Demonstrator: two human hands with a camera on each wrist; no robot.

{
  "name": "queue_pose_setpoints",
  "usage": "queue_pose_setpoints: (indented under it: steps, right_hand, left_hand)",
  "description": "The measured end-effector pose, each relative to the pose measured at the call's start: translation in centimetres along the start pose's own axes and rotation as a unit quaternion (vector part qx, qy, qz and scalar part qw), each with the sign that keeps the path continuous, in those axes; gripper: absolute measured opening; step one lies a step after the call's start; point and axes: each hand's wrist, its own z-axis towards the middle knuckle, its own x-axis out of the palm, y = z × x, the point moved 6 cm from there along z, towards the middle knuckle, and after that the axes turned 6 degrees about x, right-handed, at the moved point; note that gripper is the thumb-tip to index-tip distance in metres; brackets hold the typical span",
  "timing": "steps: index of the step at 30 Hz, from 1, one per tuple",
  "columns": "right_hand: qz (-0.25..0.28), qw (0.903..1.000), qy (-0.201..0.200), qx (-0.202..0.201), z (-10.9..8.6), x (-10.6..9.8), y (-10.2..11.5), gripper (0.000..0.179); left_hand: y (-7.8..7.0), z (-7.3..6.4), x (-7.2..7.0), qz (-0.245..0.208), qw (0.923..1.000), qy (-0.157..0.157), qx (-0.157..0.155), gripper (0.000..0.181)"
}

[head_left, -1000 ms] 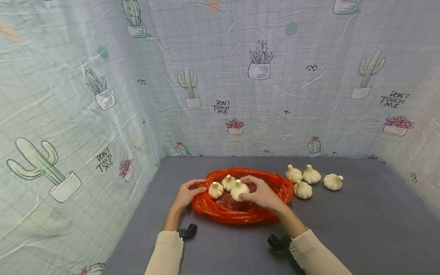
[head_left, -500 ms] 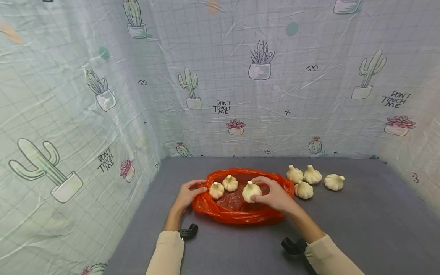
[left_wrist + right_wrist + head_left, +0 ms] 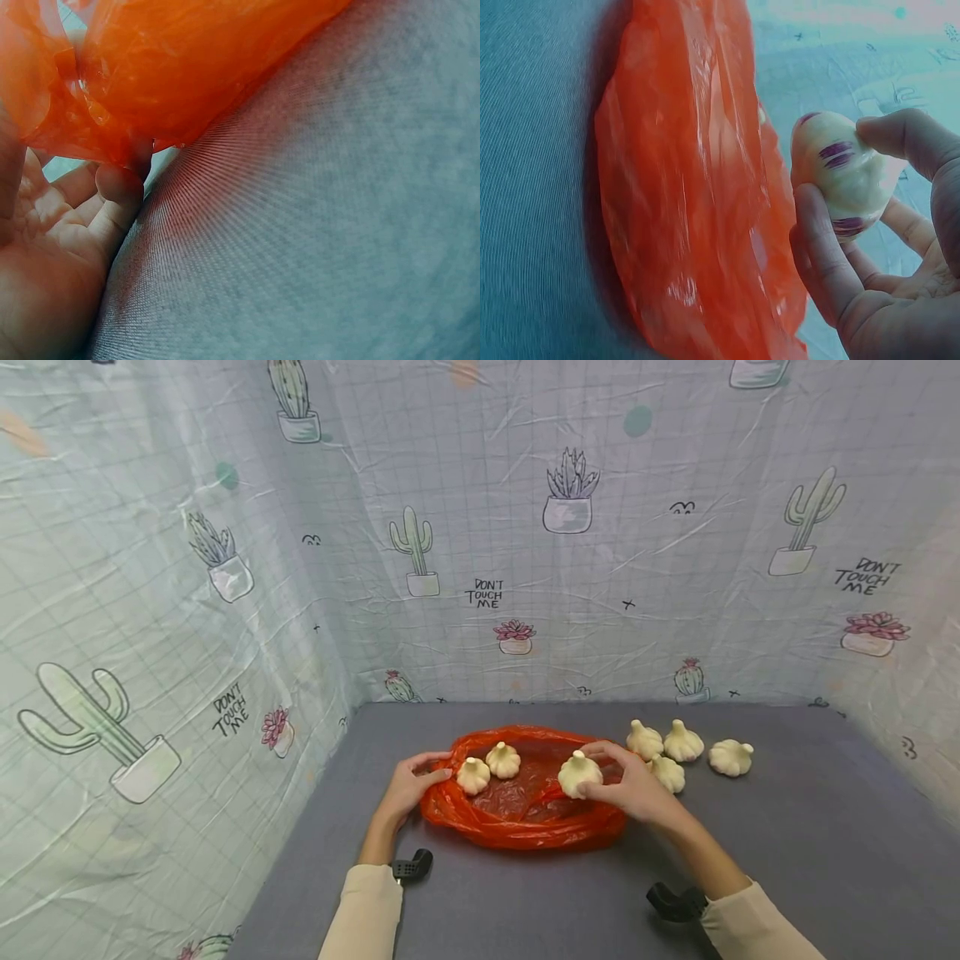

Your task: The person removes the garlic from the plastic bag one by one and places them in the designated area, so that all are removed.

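Observation:
My right hand [image 3: 636, 787] pinches a pale garlic bulb [image 3: 580, 774] over the right side of an orange-red plastic bag [image 3: 517, 837]. In the right wrist view, purple streaks mark the underside of this bulb [image 3: 838, 169], held between thumb and fingertips beside the bag. Two more bulbs sit at the bag's left side, a front one [image 3: 472, 776] and one slightly behind [image 3: 503, 761]. At the bag's left end my left hand [image 3: 403, 791] grips the rim, thumb toward the opening. The left wrist view shows the fingers [image 3: 116, 184] against the thin plastic.
Several garlic bulbs lie on the grey tabletop [image 3: 480, 902] right of the bag: a cluster [image 3: 682, 742] and a single bulb [image 3: 730, 758] lying on its side. A cactus-print curtain [image 3: 480, 543] stands behind the table and along its left side.
My right hand has moved right across the bag with the garlic bulb, away from the two bulbs at the left. The left hand has stayed on the rim.

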Motion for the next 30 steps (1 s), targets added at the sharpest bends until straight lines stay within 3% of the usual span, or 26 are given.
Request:
queue_pose_setpoints:
  steps: [11,30]
  right_hand:
    - [-0.008,0.9998,-0.017,-0.005,-0.9,-2.5,-0.8,0.051]
    - [-0.038,0.9971,-0.057,0.033,-2.1,-7.1,-0.9,0.06]
  left_hand:
    - [0.1,-0.1,-0.2,0.01,0.9999,-0.002,0.0,0.038]
    - [0.0,0.0,-0.1,0.001,1.0,-0.001,-0.004,0.038]
